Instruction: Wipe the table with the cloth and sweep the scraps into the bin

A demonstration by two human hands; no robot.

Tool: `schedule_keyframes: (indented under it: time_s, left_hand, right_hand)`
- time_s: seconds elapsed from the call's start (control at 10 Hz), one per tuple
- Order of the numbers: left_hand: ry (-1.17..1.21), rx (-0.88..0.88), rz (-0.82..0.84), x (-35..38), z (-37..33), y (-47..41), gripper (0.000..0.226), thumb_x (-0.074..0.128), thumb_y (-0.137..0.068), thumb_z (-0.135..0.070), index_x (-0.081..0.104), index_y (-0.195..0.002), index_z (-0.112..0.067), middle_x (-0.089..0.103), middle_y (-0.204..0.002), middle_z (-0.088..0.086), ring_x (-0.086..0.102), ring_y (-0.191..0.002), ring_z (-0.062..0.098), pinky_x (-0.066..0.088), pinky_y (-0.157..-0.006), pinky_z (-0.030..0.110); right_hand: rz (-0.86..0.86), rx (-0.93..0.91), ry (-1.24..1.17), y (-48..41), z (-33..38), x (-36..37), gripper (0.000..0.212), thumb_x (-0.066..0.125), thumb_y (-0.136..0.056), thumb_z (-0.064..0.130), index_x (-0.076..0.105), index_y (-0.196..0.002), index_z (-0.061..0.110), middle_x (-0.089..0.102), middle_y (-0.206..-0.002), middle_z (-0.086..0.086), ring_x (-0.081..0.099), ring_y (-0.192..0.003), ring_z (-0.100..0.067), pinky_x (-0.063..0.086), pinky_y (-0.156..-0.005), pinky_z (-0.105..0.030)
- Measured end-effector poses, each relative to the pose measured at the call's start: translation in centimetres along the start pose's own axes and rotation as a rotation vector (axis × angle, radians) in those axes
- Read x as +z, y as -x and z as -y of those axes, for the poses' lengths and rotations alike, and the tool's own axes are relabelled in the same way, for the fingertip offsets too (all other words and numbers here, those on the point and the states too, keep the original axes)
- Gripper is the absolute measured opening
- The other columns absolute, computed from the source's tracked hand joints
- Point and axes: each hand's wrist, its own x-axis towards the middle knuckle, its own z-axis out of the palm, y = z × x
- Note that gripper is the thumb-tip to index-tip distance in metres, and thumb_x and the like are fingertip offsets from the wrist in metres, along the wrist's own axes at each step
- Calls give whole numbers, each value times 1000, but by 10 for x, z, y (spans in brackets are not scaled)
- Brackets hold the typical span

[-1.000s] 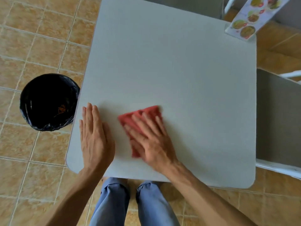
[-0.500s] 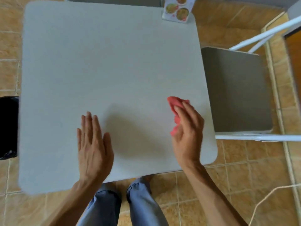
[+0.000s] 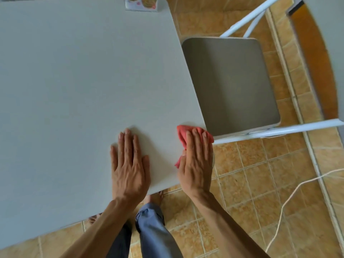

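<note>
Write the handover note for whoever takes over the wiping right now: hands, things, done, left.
Left hand: flat on the table, fingers spread, holding nothing.
Right hand: pressing the red cloth onto the table's near right corner, close to the edge beside the chair.
A menu card lies at the far edge.
The bin is out of view.
Done: no scraps visible on the tabletop in view; I cannot tell how much has been wiped.
Left: finish wiping the rest, then check that any scraps have gone into the bin.
</note>
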Motion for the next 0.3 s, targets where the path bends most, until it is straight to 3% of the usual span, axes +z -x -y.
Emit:
schedule_keyframes:
  time_s: [0.1, 0.2, 0.3]
  left_hand:
    - [-4, 4, 104, -19, 0, -1, 66, 20, -102, -39, 0, -156, -7, -10, -166, 10, -13, -153, 24, -6, -124, 41]
    - [22, -27, 286, -66, 0, -7, 65, 17, -101, -39, 4, -157, -9, -12, -164, 7, -14, -152, 22, -3, -124, 39]
    - [49, -78, 356, -125, 4, -15, 62, 24, -103, -37, 15, -157, -8, -3, -166, 11, -6, -154, 25, 9, -125, 41]
  right_hand:
    - [68, -22, 20, 3, -2, -5, 55, 29, -106, 25, 28, -159, 11, 24, -168, -10, 12, -158, -30, 16, -128, -52]
    - [269, 42, 39, 0, 7, -29, 64, 17, -102, 35, 9, -162, 16, 4, -171, -6, -3, -158, -27, 6, -129, -53]
    - [509, 43, 24, -21, 14, -71, 71, 21, -99, 43, 6, -162, 16, 4, -172, -8, -2, -158, -32, 7, -127, -53]
